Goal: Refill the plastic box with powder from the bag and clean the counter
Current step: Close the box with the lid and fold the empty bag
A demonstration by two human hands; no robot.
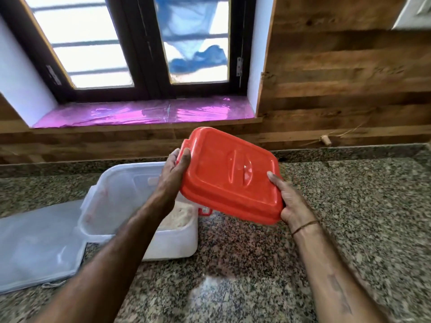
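Far left, lying flat on the speckled granite tabletop (349, 206): a pale, translucent bag (35, 243), with a loose thread at its near edge. It touches the plastic box's left side.

Plastic box (116, 201): translucent white, rounded corners, open at the top and standing on the tabletop left of centre. Off-white powder (182, 217) shows low inside it, towards the right wall. A small red latch (206, 210) sits on that right side.

Left grip (173, 169): thumb curled over the lid's left edge, fingers underneath, holding it above the box's far right corner.

Lid (231, 176): glossy orange-red, a rounded rectangle with a raised centre panel and moulded handle. It is in the air, tilted, with its far corner highest.

Right grip (291, 203): thumb pressed on top near the lid's near right corner, fingers tucked below; a thin cord circles the wrist.

Near centre, a pale powder smear (210, 290) on the tabletop.

Far right, by the wooden wall: a small spool of twine (325, 140).
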